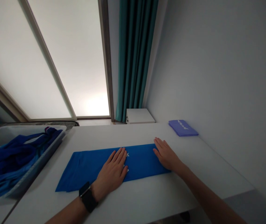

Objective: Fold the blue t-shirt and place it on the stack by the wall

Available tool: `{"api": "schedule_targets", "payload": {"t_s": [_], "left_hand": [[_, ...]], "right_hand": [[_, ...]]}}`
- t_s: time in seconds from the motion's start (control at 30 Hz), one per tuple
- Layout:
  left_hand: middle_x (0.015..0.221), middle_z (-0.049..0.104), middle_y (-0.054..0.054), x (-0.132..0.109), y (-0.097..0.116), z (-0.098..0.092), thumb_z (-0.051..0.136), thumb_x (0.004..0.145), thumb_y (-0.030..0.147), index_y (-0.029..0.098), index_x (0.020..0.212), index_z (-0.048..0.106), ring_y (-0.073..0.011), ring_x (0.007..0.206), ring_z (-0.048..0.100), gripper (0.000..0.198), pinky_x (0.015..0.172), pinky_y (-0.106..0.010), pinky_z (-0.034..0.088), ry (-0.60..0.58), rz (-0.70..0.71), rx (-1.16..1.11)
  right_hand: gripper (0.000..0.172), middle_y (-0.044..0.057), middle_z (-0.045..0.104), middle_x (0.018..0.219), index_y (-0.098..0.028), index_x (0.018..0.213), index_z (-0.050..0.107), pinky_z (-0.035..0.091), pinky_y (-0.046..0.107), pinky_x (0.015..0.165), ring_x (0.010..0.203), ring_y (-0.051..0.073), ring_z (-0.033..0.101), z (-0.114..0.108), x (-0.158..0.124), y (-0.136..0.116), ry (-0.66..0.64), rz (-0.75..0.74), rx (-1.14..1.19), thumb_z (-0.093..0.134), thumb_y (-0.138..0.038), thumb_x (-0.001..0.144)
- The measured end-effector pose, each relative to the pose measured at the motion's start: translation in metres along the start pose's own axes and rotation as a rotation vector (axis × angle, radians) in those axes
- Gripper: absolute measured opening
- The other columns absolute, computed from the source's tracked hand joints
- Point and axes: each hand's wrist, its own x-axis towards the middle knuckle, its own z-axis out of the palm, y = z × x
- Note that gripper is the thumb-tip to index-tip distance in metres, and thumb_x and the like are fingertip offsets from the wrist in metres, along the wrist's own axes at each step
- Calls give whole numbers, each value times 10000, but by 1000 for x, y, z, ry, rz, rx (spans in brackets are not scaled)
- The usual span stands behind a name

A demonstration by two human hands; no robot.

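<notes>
blue cloth (86, 172) print: under left hand (113, 168) | plastic tray (39, 165): cut by edge | purple cloth (183, 128) lettering: too small

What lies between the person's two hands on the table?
The head view shows a folded blue cloth between the left hand and the right hand, both resting on it.

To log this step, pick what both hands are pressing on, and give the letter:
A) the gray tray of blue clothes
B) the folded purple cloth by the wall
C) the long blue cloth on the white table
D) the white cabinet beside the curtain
C. The left hand and the right hand both lie flat on the long blue cloth, which is spread on the white table.
</notes>
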Motion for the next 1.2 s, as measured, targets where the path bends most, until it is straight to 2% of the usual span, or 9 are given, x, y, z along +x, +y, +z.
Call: {"api": "schedule_targets", "payload": {"t_s": [0.13, 0.23, 0.43, 0.57, 0.73, 0.97, 1.07, 1.2], "left_hand": [[1532, 389, -109, 0, 0, -1, 300, 1003, 401, 148, 1513, 319, -247, 1430, 326, 570, 1175, -441, 278, -20, -10, -11], [1536, 381, -112, 0, 1, -2, 303, 1000, 400, 142, 1505, 337, -251, 1430, 327, 568, 1175, -443, 279, -36, -16, -16], [1547, 367, -89, -1, -1, -3, 297, 1005, 409, 168, 1526, 291, -243, 1431, 324, 573, 1184, -438, 258, -37, -23, -41], [1544, 373, -91, -11, -10, -11, 281, 1011, 451, 163, 1515, 318, -246, 1430, 325, 582, 1181, -441, 255, -64, -71, -21], [1549, 361, -95, -42, -37, -26, 276, 1012, 469, 164, 1524, 289, -252, 1426, 332, 596, 1173, -456, 264, -72, -169, 52], [1541, 360, -127, -97, -77, -36, 295, 996, 508, 132, 1507, 331, -288, 1424, 334, 636, 1162, -504, 275, -107, -357, 152], [1547, 355, -107, -108, -85, -33, 292, 1000, 501, 155, 1525, 288, -278, 1430, 325, 629, 1167, -502, 266, -99, -378, 141], [1540, 368, -104, -111, -88, -31, 288, 1002, 504, 177, 1529, 279, -282, 1428, 327, 620, 1173, -514, 246, -87, -375, 144]], "right_hand": [[694, 143, 270, 1575, -72, 1507, 319, 169, 453, 1206, 1471, 255, 194, 12, -12, -46, 12, -1, -63, 150, -518, 1003], [723, 148, 256, 1576, -74, 1521, 279, 190, 449, 1199, 1469, 258, 197, 17, -15, -60, -46, 34, -47, 123, -544, 996], [765, 149, 224, 1585, -57, 1522, 265, 174, 456, 1203, 1474, 263, 177, 19, -14, -57, -96, 60, -38, 100, -575, 984], [771, 154, 240, 1581, -50, 1516, 279, 171, 456, 1205, 1471, 263, 189, 23, -15, -56, -85, 54, -42, 116, -581, 980], [788, 148, 276, 1572, -59, 1506, 311, 185, 467, 1203, 1464, 268, 216, 34, -16, -50, -44, 36, -52, 117, -603, 970], [770, 133, 293, 1569, -98, 1535, 247, 199, 485, 1198, 1461, 278, 225, 46, -17, -41, 12, -1, -53, 136, -602, 965], [768, 135, 287, 1571, -95, 1532, 259, 200, 489, 1198, 1460, 281, 229, 48, -16, -40, 13, 3, -61, 139, -598, 964], [758, 125, 278, 1577, -104, 1542, 224, 198, 489, 1200, 1463, 281, 219, 47, -16, -39, 5, 6, -57, 146, -592, 968]]}}
